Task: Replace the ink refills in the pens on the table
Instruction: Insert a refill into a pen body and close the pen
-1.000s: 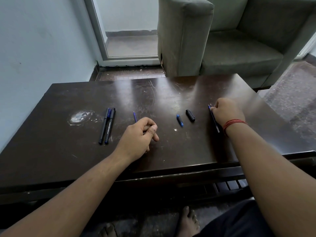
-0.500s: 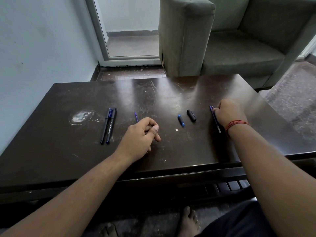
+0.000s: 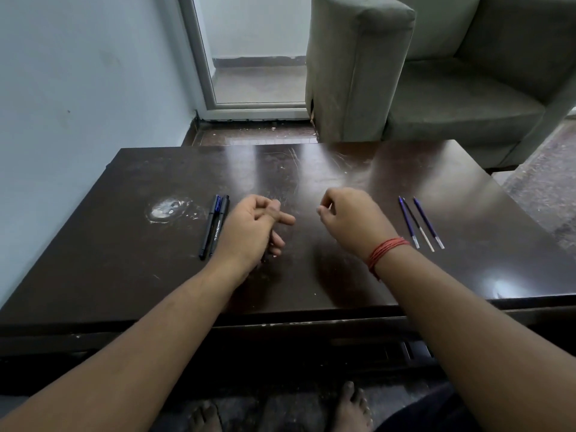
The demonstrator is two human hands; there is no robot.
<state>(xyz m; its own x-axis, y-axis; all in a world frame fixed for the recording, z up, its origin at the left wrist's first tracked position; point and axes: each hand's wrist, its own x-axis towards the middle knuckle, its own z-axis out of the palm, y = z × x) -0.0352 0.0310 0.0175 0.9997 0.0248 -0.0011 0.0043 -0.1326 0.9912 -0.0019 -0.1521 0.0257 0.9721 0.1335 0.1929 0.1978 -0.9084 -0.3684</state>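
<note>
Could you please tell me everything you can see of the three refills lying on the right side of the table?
The refills are three thin, plastic-looking sticks lying flat on the dark table, side by side and nearly parallel, slanting from far left to near right. The two outer ones look blue, the middle one darker; each turns pale or clear at its near end. They lie right of the right hand, and no hand touches them.

on the dark wooden table (image 3: 131,244), two black capped pens (image 3: 215,226) lie side by side, touching, left of centre; a whitish scuffed patch (image 3: 165,208) sits to their left. three thin blue ink refills (image 3: 420,222) lie near one another toward the right edge. behind the far edge stands a grey upholstered armchair (image 3: 436,73).
</note>
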